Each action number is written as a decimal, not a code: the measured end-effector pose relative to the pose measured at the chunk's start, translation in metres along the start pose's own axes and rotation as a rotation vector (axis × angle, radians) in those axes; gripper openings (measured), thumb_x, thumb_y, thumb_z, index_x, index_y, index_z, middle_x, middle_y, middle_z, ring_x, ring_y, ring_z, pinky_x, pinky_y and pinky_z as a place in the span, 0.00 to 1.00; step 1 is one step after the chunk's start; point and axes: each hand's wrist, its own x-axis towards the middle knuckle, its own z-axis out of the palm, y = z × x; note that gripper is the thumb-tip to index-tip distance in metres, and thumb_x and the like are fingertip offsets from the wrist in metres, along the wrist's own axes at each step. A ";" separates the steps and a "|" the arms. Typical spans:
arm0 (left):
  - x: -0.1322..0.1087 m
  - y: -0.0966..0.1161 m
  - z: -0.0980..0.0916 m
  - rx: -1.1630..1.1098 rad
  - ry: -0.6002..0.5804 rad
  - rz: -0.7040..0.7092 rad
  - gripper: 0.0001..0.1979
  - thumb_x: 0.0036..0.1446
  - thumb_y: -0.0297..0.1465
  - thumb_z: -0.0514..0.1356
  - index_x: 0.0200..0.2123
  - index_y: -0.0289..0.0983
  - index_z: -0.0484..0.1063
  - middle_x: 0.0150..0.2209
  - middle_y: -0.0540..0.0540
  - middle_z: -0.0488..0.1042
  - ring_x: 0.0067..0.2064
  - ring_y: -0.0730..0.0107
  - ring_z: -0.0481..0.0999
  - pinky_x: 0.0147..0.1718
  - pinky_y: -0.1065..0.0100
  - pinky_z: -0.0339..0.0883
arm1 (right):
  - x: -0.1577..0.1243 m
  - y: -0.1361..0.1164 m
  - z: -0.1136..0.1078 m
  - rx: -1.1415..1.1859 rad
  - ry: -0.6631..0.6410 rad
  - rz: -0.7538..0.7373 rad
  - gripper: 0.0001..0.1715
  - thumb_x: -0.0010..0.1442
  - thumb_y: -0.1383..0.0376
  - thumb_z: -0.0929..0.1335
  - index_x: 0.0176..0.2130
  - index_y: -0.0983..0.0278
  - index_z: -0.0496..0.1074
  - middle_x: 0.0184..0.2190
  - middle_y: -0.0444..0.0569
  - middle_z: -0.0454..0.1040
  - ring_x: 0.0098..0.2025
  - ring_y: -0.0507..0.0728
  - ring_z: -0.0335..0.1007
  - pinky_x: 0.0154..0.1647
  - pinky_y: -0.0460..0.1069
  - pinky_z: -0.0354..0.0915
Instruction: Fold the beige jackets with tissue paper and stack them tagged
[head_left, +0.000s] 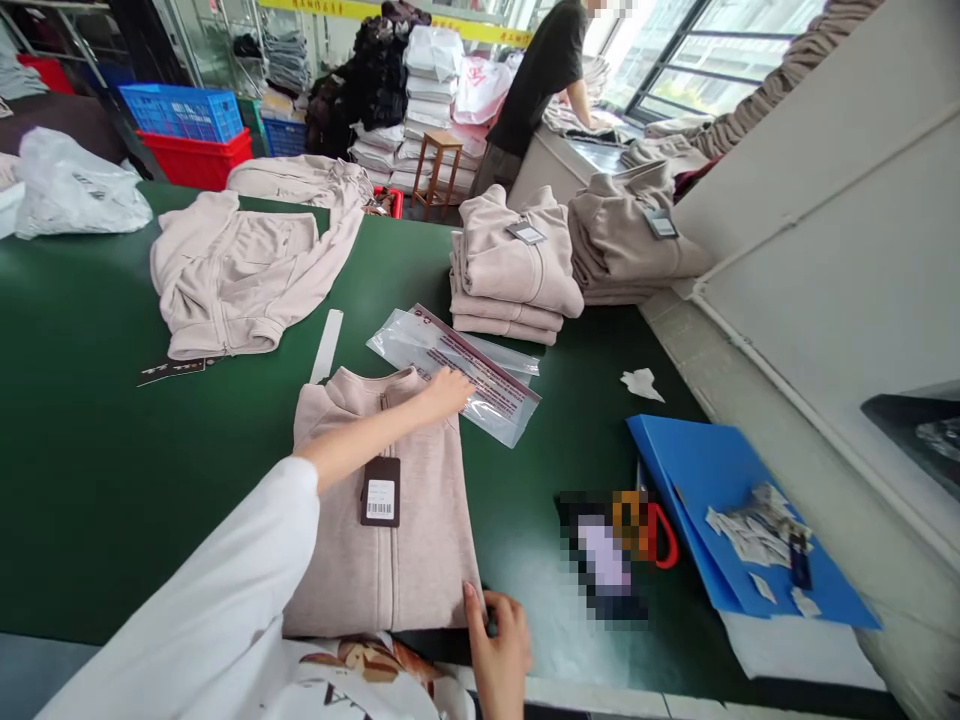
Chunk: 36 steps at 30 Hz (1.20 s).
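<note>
A folded beige zip-up jacket [429, 500] lies front up on the green table, its collar away from me. On its chest rests a dark hang tag [381, 491] with a white barcode label. My left hand [448, 391] reaches across the jacket, its fingers bent closed at the near edge of a clear printed plastic bag [495, 385]. The bag lies flat beyond the jacket's right shoulder. At the jacket's lower right corner, my right hand [501, 640] has its thumb on top of the fabric and its other fingers curled at the edge.
Folded jackets [510, 265] are stacked behind the bag, beside a second stack [626, 235]. An unfolded jacket [217, 270] lies at far left near a white strip [327, 345]. Red-handled scissors [664, 535] and a blue folder [697, 450] are at right. A person [536, 75] stands behind.
</note>
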 end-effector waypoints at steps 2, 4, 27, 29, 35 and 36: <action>-0.047 0.003 0.000 0.042 0.062 0.084 0.08 0.61 0.31 0.56 0.42 0.36 0.73 0.52 0.37 0.73 0.60 0.50 0.66 0.62 0.52 0.53 | 0.022 -0.011 -0.016 0.081 -0.001 -0.105 0.35 0.57 0.34 0.62 0.38 0.60 0.73 0.41 0.57 0.74 0.44 0.67 0.70 0.46 0.62 0.65; -0.109 -0.009 0.003 0.098 0.216 0.134 0.11 0.64 0.34 0.53 0.46 0.39 0.71 0.52 0.38 0.73 0.57 0.52 0.68 0.61 0.50 0.56 | 0.054 -0.030 -0.025 0.158 -0.027 -0.208 0.33 0.59 0.38 0.63 0.45 0.62 0.72 0.47 0.58 0.73 0.52 0.67 0.68 0.54 0.62 0.64; -0.257 -0.108 -0.021 -1.077 0.259 -0.869 0.33 0.41 0.51 0.71 0.46 0.36 0.74 0.47 0.36 0.80 0.51 0.45 0.79 0.50 0.54 0.76 | 0.090 -0.095 0.008 0.857 -0.748 0.238 0.54 0.43 0.41 0.75 0.62 0.60 0.64 0.58 0.53 0.71 0.59 0.65 0.67 0.60 0.56 0.64; -0.251 -0.096 -0.029 -1.012 0.290 -0.782 0.33 0.39 0.51 0.72 0.45 0.37 0.75 0.46 0.38 0.80 0.52 0.45 0.78 0.52 0.55 0.75 | 0.089 -0.105 0.008 0.930 -0.708 0.233 0.52 0.43 0.43 0.76 0.60 0.61 0.66 0.57 0.53 0.72 0.58 0.66 0.68 0.61 0.58 0.62; -0.227 -0.061 -0.064 -0.832 0.373 -0.585 0.34 0.39 0.55 0.71 0.43 0.36 0.77 0.45 0.37 0.80 0.53 0.40 0.77 0.48 0.53 0.76 | 0.120 -0.130 -0.043 1.048 -0.662 0.105 0.38 0.48 0.46 0.75 0.53 0.61 0.73 0.48 0.51 0.77 0.52 0.66 0.72 0.56 0.60 0.66; -0.217 -0.051 -0.071 -0.823 0.407 -0.561 0.34 0.39 0.54 0.71 0.43 0.36 0.76 0.46 0.38 0.80 0.53 0.41 0.77 0.48 0.53 0.76 | 0.132 -0.134 -0.057 1.039 -0.632 0.080 0.37 0.48 0.46 0.75 0.52 0.61 0.73 0.47 0.51 0.77 0.50 0.66 0.73 0.54 0.59 0.67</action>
